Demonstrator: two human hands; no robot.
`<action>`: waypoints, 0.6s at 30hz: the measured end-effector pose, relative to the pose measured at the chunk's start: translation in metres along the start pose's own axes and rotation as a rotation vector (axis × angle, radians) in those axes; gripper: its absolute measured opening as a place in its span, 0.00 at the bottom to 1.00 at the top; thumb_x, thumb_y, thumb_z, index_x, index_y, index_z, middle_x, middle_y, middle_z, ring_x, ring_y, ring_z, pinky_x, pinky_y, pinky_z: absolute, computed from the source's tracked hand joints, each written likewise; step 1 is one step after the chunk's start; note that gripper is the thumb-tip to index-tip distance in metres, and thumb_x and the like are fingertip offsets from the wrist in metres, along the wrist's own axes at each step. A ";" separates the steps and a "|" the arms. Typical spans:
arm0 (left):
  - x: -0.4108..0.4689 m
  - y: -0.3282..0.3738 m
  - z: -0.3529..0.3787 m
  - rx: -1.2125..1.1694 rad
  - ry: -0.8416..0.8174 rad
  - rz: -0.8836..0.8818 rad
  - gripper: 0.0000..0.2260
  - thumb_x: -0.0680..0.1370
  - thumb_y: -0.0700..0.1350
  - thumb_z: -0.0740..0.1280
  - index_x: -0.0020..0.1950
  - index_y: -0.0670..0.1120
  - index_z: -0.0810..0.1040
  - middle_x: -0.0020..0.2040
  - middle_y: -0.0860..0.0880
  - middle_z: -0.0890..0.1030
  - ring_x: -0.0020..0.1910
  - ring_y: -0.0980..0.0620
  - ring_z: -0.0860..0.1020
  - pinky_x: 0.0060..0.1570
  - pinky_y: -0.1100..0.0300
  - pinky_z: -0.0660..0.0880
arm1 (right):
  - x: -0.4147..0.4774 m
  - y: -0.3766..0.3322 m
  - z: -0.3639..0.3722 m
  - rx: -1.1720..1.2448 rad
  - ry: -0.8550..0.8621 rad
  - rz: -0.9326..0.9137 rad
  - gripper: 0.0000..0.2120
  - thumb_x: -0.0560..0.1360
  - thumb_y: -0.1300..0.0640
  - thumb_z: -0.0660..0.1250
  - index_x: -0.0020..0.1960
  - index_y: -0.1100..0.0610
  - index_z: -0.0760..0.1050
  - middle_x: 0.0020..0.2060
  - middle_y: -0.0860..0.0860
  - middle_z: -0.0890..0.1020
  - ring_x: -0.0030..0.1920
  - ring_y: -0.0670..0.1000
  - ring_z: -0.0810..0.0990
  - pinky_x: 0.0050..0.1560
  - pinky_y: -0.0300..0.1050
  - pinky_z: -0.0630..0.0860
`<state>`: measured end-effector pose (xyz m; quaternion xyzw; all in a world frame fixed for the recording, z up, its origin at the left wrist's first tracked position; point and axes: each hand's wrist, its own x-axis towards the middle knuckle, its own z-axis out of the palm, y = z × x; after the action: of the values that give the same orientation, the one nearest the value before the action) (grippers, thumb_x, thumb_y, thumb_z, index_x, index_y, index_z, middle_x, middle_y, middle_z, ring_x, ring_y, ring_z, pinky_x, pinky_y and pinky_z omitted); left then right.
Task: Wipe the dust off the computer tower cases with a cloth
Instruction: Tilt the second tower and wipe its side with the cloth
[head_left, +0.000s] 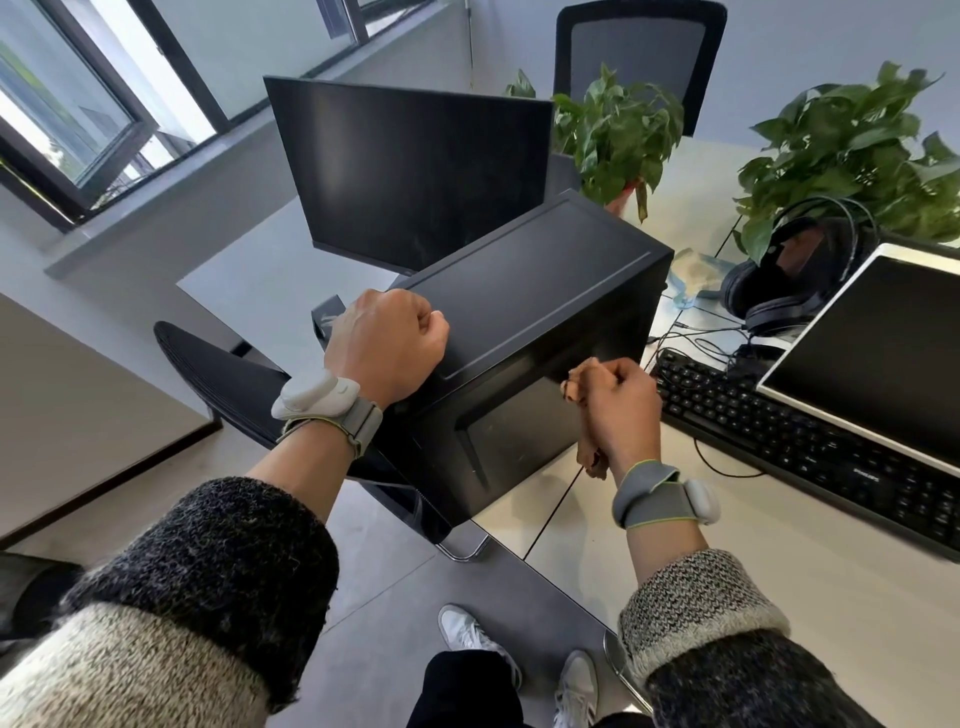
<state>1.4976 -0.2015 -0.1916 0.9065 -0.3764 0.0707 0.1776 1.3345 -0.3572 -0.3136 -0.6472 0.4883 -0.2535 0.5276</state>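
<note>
While the left hand (387, 345) rests as a closed fist on the near-left edge of the computer tower (535, 296), its fingers are curled under with nothing showing between them. I judge this a steadying hold, to stop the case sliding on the desk (582, 522) once the other hand rubs. Whatever lies beneath those knuckles is hidden by the back of the hand. Beyond the left fingers stands a dark monitor (410, 166), and below and left of them sits a black chair (218, 374), partly covered by the forearm.

The tower lies between the two hands, with a broad panel facing up and a glossy face turned towards the person. Any dust on the black panels is too faint to make out.

Further right, the right hand (618, 410) has its fingers wrapped tightly round a brownish cloth (591, 460). The cloth is bunched so that only a tuft shows ahead of the fingertips and a tail hangs below the palm — probably to make a firm pad for wiping. These fingers sit at the tower's near-right edge, but I cannot tell whether the cloth touches the case.

Right of them lie a keyboard (779, 436), headphones (795, 280) and a second screen (872, 332) cut off by the frame. Potted plants (618, 130) stand beyond.
</note>
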 end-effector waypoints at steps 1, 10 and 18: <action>-0.001 0.001 0.000 0.000 0.002 0.003 0.22 0.79 0.45 0.64 0.26 0.50 0.64 0.24 0.52 0.66 0.24 0.53 0.67 0.28 0.64 0.60 | -0.001 0.005 0.002 -0.057 -0.044 0.029 0.10 0.84 0.53 0.65 0.46 0.55 0.79 0.41 0.51 0.82 0.47 0.56 0.81 0.42 0.41 0.70; 0.000 0.000 -0.001 0.011 0.003 0.005 0.21 0.79 0.46 0.64 0.26 0.50 0.65 0.24 0.52 0.66 0.24 0.53 0.67 0.28 0.64 0.61 | 0.000 -0.021 -0.010 0.003 -0.123 -0.110 0.07 0.81 0.53 0.69 0.46 0.54 0.80 0.40 0.50 0.84 0.42 0.50 0.82 0.42 0.44 0.75; 0.000 0.000 0.000 0.017 0.004 0.003 0.21 0.79 0.46 0.64 0.26 0.49 0.66 0.24 0.52 0.67 0.24 0.52 0.68 0.28 0.64 0.61 | -0.009 -0.012 -0.002 -0.204 -0.192 -0.024 0.08 0.83 0.51 0.65 0.50 0.54 0.78 0.44 0.51 0.82 0.45 0.54 0.80 0.41 0.43 0.69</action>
<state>1.4974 -0.2019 -0.1917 0.9072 -0.3770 0.0762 0.1707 1.3335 -0.3509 -0.3003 -0.7246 0.4511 -0.1454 0.5003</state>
